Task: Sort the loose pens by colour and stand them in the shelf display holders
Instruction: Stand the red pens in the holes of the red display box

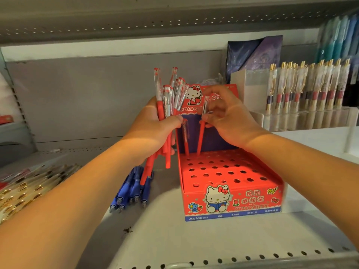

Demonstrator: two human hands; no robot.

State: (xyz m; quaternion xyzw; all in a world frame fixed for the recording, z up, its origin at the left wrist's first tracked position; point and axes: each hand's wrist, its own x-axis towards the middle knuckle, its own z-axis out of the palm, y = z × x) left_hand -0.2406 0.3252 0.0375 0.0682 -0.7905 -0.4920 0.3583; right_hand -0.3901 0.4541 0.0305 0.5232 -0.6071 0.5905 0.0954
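While left fingers [172, 120] grip pens [160, 110], right fingers [210, 117] pinch one pen [201, 133], grey-backed white shelf [194, 239]

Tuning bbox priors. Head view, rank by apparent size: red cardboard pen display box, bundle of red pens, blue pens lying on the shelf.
1. Red cardboard pen display box.
2. Bundle of red pens in the left hand.
3. Blue pens lying on the shelf, partly hidden behind the bundle.

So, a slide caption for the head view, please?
Right hand stands a red pen in the holder; left hand grips a bundle.
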